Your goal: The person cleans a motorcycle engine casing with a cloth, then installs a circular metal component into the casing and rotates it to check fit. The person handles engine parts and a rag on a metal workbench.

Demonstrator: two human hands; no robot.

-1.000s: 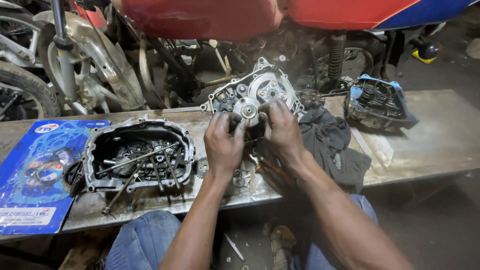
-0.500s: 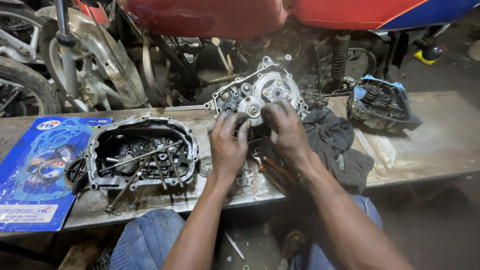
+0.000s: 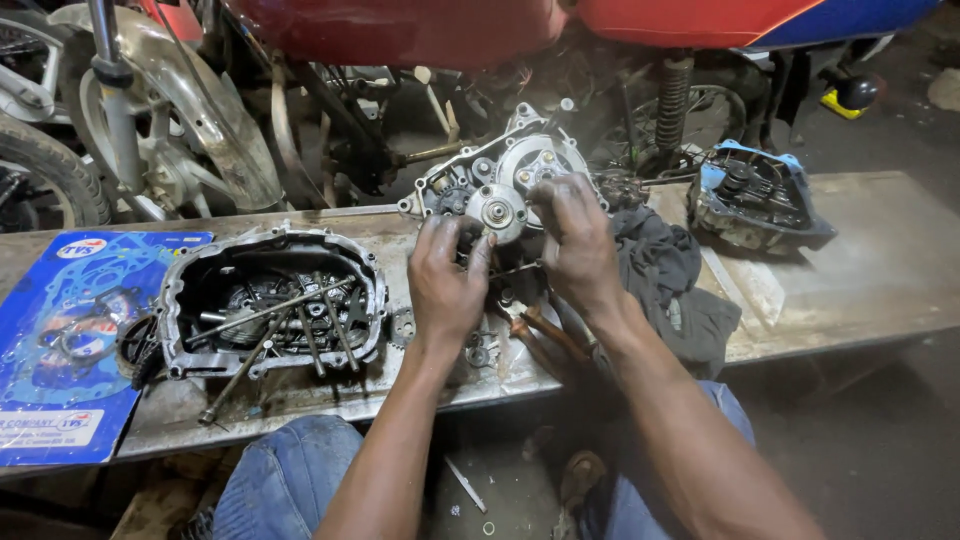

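Both hands on the engine case

My left hand [image 3: 447, 280] and right hand [image 3: 572, 235] grip the engine case [image 3: 505, 180]; I'd steady it squarely on the desk [image 3: 880, 260].

Both forearms are bare from the elbow down, with no sleeves, watch, rings or gloves in sight. The left hand [image 3: 447, 283] and the right hand [image 3: 577, 243] are smeared with dark grease across the knuckles and fingers. The legs wear faded blue denim jeans, with worn, paler patches of cloth showing at both knees.
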